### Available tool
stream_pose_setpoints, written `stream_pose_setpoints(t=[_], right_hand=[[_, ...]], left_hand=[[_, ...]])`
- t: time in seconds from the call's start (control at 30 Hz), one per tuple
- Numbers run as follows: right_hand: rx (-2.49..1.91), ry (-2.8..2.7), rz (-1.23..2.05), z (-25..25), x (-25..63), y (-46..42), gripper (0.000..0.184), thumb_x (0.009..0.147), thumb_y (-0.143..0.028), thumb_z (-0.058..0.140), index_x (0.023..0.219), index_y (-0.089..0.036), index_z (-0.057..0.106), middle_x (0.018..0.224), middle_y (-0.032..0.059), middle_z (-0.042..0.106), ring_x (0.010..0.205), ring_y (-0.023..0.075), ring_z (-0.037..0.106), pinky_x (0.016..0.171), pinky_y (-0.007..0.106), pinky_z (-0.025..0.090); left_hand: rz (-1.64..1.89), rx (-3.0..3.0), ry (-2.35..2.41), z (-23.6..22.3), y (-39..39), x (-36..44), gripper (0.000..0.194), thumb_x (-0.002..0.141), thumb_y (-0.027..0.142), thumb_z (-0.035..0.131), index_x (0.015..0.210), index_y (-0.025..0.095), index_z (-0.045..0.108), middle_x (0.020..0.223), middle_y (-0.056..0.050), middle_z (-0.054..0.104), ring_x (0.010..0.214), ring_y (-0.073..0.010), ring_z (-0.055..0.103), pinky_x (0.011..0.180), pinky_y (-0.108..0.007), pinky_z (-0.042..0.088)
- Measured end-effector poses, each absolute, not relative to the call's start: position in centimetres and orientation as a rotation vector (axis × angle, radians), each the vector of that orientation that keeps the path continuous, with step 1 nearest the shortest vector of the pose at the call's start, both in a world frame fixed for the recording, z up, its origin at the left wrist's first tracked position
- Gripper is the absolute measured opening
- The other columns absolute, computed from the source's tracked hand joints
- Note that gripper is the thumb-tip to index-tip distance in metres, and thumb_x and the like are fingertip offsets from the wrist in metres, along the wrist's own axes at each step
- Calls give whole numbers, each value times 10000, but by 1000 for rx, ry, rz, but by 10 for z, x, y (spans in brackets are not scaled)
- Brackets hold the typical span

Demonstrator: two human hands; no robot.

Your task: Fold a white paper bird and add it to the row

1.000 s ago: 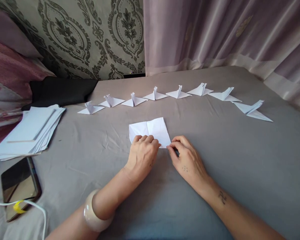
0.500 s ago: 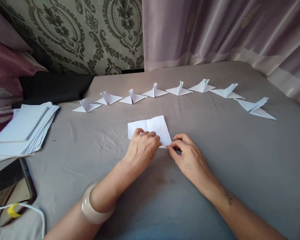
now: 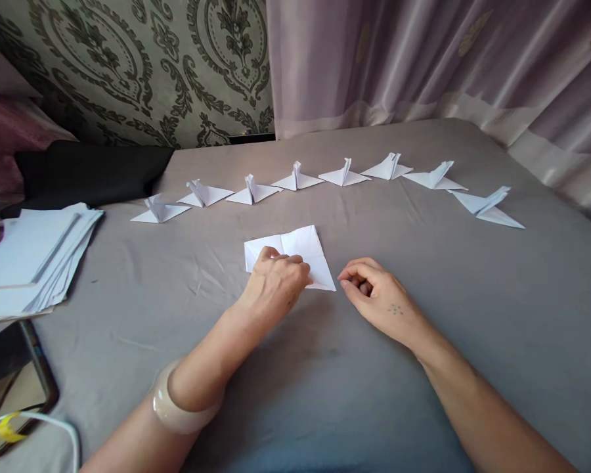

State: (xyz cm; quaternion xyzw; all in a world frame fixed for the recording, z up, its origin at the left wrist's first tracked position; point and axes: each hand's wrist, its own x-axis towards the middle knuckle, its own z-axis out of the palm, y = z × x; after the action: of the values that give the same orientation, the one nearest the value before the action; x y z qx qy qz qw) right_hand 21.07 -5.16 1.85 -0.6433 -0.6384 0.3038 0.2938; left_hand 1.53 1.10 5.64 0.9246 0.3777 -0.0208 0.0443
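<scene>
A white folded sheet of paper (image 3: 308, 246) lies on the grey bedsheet (image 3: 423, 341) in the middle. My left hand (image 3: 274, 286) presses down on its near left part with curled fingers. My right hand (image 3: 377, 295) rests just right of the sheet's near corner, fingers loosely curled, a small gap from the paper, holding nothing visible. A pale bangle (image 3: 177, 410) circles my left wrist.
Several folded white paper birds (image 3: 295, 179) stand in a curved row behind the sheet, the last one (image 3: 487, 207) at the right. A stack of white sheets (image 3: 29, 259) lies at the left. A phone (image 3: 10, 384) with a white cable (image 3: 44, 420) sits lower left. Curtains hang behind.
My right hand has let go of the sheet's near corner and drawn a little to the right. My left hand stays pressed on the paper. The view shifted slightly.
</scene>
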Motion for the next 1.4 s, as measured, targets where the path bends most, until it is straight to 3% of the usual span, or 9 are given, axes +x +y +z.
stream_pose_setpoints(t=[0.23,0.6,0.93,1.17,1.4], right_hand=[[-1672,-1791,731,13,203,-59,83,856,-246,578,842,-241,660,1039,30,596,770,141,627,699,289,520],[-1798,-1796,647,14,195,-59,165,889,-234,507,800,-227,645,1074,37,588,691,130,592,548,277,463],[-1856,-1728,663,14,191,-54,159,840,-239,535,714,-212,628,1071,40,583,713,139,615,663,314,501],[-1905,-1716,782,18,196,-48,165,810,-294,572,675,-205,605,1059,37,563,643,108,572,599,293,472],[-1920,-1678,966,22,214,-40,112,776,-340,596,772,-229,578,965,4,541,597,92,488,511,241,416]], left_hand=[[-45,2829,1146,58,11,15,319,960,257,469,678,165,587,669,-23,611,590,-158,522,717,-355,338],[-52,2812,1153,57,11,15,319,963,250,461,685,164,592,672,-17,613,584,-149,517,744,-354,354],[-93,2772,1175,56,12,14,313,970,281,460,722,162,611,725,-24,642,627,-158,545,760,-359,341],[-106,2772,1181,57,13,14,304,967,277,457,737,162,620,740,-29,647,640,-168,562,762,-363,333],[-190,2749,1177,61,13,15,311,979,276,423,776,154,624,787,-43,661,702,-191,599,770,-367,338]])
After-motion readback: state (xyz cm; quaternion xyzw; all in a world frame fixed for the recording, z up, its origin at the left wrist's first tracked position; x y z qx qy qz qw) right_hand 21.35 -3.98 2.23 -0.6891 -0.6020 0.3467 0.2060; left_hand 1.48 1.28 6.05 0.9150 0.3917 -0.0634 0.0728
